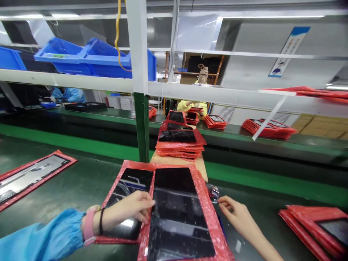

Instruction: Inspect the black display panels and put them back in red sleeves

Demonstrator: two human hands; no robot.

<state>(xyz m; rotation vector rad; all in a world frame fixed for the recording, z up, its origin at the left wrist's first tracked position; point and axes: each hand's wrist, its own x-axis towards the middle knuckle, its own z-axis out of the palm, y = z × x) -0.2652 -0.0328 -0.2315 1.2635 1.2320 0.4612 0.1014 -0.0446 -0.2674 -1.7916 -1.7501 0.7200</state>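
A large black glass screen panel lies on a red bubble-wrap bag in front of me. Its bag overlaps a second bag with another dark panel on the left. My left hand is closed, its fingers curled at the left edge of the large panel; what they pinch, if anything, is hidden. My right hand is to the right of the bag, thumb and forefinger drawn together. Its fingertips are at the edge of a small shiny clear-and-metal object, whose kind I cannot make out.
Panels on red bags form a stack on a wooden board ahead. More red bags lie at right, and a bagged panel at left. A green-and-white post rises beyond the bench. Blue bins sit overhead. Co-workers sit beyond.
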